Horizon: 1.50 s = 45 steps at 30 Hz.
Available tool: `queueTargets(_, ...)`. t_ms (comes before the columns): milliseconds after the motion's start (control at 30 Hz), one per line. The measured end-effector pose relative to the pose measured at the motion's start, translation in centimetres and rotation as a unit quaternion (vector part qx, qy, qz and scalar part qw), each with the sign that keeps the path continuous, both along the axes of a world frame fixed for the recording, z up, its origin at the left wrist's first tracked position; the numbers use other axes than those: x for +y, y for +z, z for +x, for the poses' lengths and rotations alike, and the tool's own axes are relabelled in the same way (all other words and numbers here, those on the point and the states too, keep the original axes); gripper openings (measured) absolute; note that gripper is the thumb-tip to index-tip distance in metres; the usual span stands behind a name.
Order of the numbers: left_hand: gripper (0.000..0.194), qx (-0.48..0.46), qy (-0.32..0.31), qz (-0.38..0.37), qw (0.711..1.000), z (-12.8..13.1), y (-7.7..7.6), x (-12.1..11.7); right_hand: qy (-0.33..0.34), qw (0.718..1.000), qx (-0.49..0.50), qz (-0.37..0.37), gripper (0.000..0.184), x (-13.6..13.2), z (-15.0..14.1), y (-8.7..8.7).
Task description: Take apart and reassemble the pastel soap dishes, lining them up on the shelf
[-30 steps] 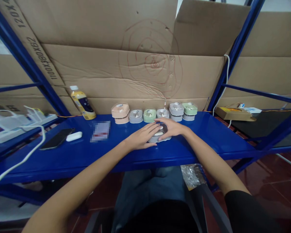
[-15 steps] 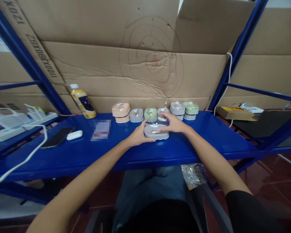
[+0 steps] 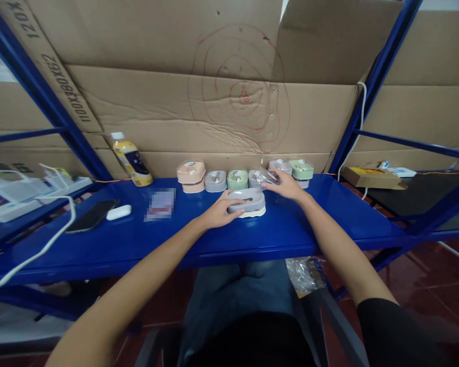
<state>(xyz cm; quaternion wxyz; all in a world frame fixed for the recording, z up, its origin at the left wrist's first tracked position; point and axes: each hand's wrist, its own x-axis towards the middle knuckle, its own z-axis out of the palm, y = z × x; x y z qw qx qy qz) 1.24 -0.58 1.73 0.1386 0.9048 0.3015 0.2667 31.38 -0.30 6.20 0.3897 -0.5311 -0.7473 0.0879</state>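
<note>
My left hand [image 3: 222,210] is closed on the left end of a grey oval box [image 3: 252,202] with a slot in its top. Under the box's front edge shows a cream-coloured rim or sheet [image 3: 255,213]. To the right and a little behind, my right hand [image 3: 288,186] grips a clear plastic cover [image 3: 268,177], which is tilted and apart from the box. This cover partly hides a small grey box [image 3: 254,179] in the back row. Some fingertips of both hands are hard to make out.
Along the back stand peach boxes [image 3: 191,176], a grey box [image 3: 215,181] and green boxes [image 3: 237,179], [image 3: 301,169]. On the left are a yellow bottle [image 3: 132,160], a blurred packet [image 3: 159,205], a phone [image 3: 93,216] and a white case [image 3: 118,212]. Cardboard [image 3: 156,102] backs the table.
My right hand has moved right, carrying the clear cover off the grey box. My left hand stays at the box's left end. The cream-coloured edge beneath the box now shows more.
</note>
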Motion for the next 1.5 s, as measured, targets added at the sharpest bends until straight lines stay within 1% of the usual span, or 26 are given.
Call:
queueTargets(67, 0.052, -0.019, 0.034, 0.015, 0.999, -0.4, 0.4, 0.5, -0.012, 1.000, -0.001, 0.005, 0.076, 0.1, 0.4, 0.2)
queueTargets(167, 0.056, -0.065, 0.119, 0.038, 0.990, -2.0, 1.3, 1.2, -0.024, 0.999, 0.001, 0.022, 0.075, 0.2, 1.2, 0.6)
queueTargets(233, 0.058, -0.071, 0.163, 0.041, 0.983, -3.5, 1.7, 1.5, -0.021, 1.000, -0.008, 0.012, 0.073, 0.0, 1.9, 0.7)
queueTargets(267, 0.058, -0.063, 0.175, 0.041, 0.982, -4.4, 1.7, 1.5, -0.013, 1.000, -0.021, -0.005, 0.071, -0.2, 2.3, 0.8)
queueTargets(400, 0.059, 0.006, 0.190, 0.042, 0.981, -7.3, 1.2, 1.0, 0.024, 0.989, -0.099, -0.104, 0.063, -1.6, 4.3, 0.5)
queueTargets(467, 0.063, 0.034, 0.215, 0.026, 0.976, -8.1, 0.7, 0.6, 0.026, 0.982, -0.126, -0.139, 0.061, -2.1, 5.4, 0.3)
queueTargets(533, 0.064, 0.056, 0.253, 0.005, 0.966, -8.6, 0.3, 0.3, 0.031, 0.977, -0.145, -0.155, 0.061, -2.3, 6.4, 0.0)
queueTargets(600, 0.063, 0.073, 0.279, -0.005, 0.957, -8.7, 0.1, 0.3, 0.033, 0.974, -0.167, -0.152, 0.068, -2.1, 6.9, -0.3)
queueTargets(667, 0.062, 0.082, 0.287, -0.006, 0.955, -8.7, 0.1, 0.3, 0.023, 0.971, -0.189, -0.146, 0.080, -1.8, 7.0, -0.7)
queueTargets(733, 0.061, 0.081, 0.280, -0.005, 0.957, -8.6, 0.1, 0.5, 0.018, 0.968, -0.203, -0.149, 0.086, -1.5, 7.0, -1.1)
queueTargets(933, 0.060, 0.060, 0.259, -0.013, 0.964, -8.7, -0.2, 0.7, 0.037, 0.967, -0.184, -0.173, 0.090, -1.0, 7.4, -1.9)
queueTargets(1067, 0.059, 0.022, 0.259, 0.003, 0.966, -8.4, 0.4, 0.5, 0.034, 0.968, -0.175, -0.178, 0.092, -0.7, 7.7, -2.1)
queueTargets(1133, 0.057, -0.009, 0.225, 0.024, 0.974, -7.7, 1.0, 0.3, 0.033, 0.967, -0.178, -0.177, 0.091, -0.7, 7.8, -2.1)
queueTargets(1200, 0.054, -0.023, 0.163, 0.038, 0.986, -6.5, 1.6, 0.0, 0.029, 0.966, -0.183, -0.183, 0.092, -0.7, 7.8, -2.1)
queueTargets(1267, 0.052, -0.009, 0.101, 0.034, 0.994, -4.8, 2.0, -0.3, 0.024, 0.964, -0.186, -0.189, 0.093, -0.8, 7.7, -2.0)
queueTargets(1333, 0.051, 0.016, 0.055, 0.015, 0.998, -3.0, 2.1, -0.4, 0.018, 0.963, -0.188, -0.191, 0.094, -0.9, 7.7, -1.9)
queueTargets(1400, 0.051, 0.032, 0.026, -0.004, 0.999, -1.5, 2.0, -0.4, 0.013, 0.963, -0.190, -0.191, 0.093, -1.0, 7.7, -1.8)
queueTargets(1500, 0.050, 0.033, 0.005, -0.022, 0.999, -0.2, 1.5, -0.3, 0.011, 0.964, -0.187, -0.191, 0.092, -0.9, 7.6, -1.8)
